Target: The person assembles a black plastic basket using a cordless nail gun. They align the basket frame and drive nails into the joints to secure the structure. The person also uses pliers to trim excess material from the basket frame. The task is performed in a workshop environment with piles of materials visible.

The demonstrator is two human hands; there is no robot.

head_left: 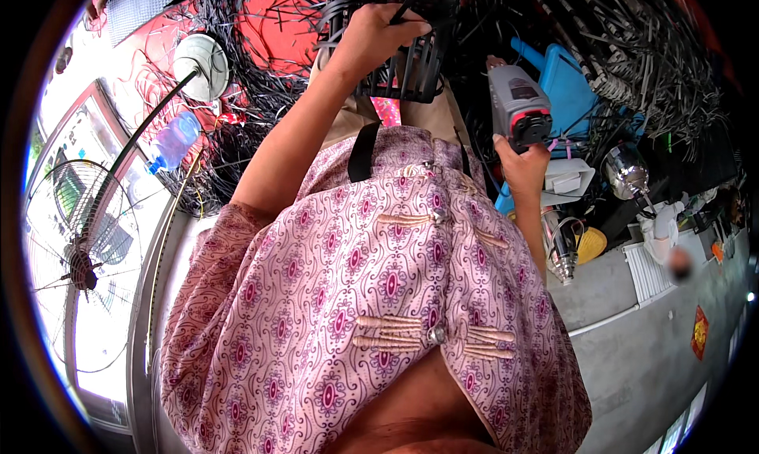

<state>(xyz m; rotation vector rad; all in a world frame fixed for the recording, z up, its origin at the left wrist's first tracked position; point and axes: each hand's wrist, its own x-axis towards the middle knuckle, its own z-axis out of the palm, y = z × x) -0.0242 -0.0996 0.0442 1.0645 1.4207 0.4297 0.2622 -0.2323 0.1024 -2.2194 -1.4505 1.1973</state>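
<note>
My left hand [378,33] is stretched out in front of me and grips the edge of a black woven-strap basket [411,58] that rests over my lap. Its fingers curl over the black strips at the top. My right hand [522,168] holds a grey hand tool [518,106] with a red ring and a dark nose, upright, just right of the basket. The tool stands apart from the basket. My pink patterned garment [371,296] fills the lower middle of the view and hides my lap.
Loose black plastic straps [632,51] lie heaped on a red floor mat [273,23]. A blue plastic item [565,78] sits behind the tool. A standing fan [79,256], a clear bottle [174,141] and a shiny metal flask [626,173] stand around me.
</note>
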